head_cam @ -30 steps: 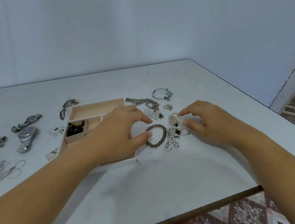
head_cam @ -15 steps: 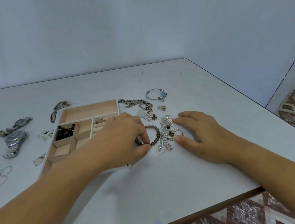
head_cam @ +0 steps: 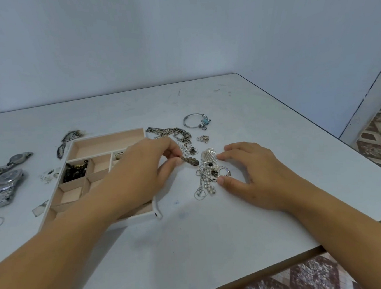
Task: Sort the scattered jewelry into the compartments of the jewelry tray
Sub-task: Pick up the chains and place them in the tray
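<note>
Left forearm covers a good chunk of the jewelry tray, so the near compartments are mostly hidden; one middle compartment has dark beads in it. Some hoops at the left edge are cut off. The left hand reaches across the tray, thumb and fingers pinching a dark beaded bracelet just above the bench, right of the tray. The right hand lies loosely spread, fingertips touching the tangled pile of pearls and rings under a silver shell piece. Watches sit far left.
</note>
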Motion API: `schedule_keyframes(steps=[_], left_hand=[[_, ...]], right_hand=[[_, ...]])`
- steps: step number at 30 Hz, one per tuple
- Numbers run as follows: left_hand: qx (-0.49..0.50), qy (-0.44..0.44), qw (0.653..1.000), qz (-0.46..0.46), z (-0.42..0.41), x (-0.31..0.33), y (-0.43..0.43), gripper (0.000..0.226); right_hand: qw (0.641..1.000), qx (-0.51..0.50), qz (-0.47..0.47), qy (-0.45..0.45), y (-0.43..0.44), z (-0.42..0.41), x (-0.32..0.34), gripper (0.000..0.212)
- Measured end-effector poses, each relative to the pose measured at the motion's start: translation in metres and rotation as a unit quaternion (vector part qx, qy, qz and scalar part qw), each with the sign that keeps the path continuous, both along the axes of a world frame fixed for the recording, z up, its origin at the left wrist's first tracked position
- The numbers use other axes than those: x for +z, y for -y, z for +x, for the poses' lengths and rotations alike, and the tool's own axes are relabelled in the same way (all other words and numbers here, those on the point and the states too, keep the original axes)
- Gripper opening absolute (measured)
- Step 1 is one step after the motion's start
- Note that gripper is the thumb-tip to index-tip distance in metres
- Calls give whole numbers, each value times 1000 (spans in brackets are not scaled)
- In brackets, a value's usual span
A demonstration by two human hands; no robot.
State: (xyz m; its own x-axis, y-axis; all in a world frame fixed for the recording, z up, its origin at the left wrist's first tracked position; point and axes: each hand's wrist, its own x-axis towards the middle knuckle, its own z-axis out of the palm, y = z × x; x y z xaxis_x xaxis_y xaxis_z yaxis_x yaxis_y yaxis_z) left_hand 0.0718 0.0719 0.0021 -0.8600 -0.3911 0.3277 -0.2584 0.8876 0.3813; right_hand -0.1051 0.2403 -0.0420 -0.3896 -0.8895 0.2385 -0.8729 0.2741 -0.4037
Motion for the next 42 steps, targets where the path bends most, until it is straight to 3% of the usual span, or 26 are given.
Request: schedule_keyframes(steps=[4, 15, 19, 26, 32, 39, 42], left_hand=[[30, -68, 995, 67, -3, -1, 8, 16], [75, -195, 969, 130, -7, 6, 16, 13], [86, -233, 955, 160, -8, 11, 23, 14], [95, -238, 941, 219, -12, 9, 39, 12], [91, -234, 936, 248, -14, 5, 48, 12], [86, -226, 937, 253, -13, 4, 48, 14], [86, -227, 936, 255, -10, 8, 46, 14]], right_hand=[[1000, 1, 2, -6, 1, 0, 0, 57], [1000, 10, 7, -11, 5, -4, 6, 59], [1000, 10, 8, 20, 21, -9, 26, 50], [997, 18, 32, -73, 86, -37, 41, 27], [995, -3, 39, -96, 124, -56, 31, 25], [981, -1, 55, -188, 140, -54, 31, 20], [980, 6, 14, -199, 139, -51, 28, 19]])
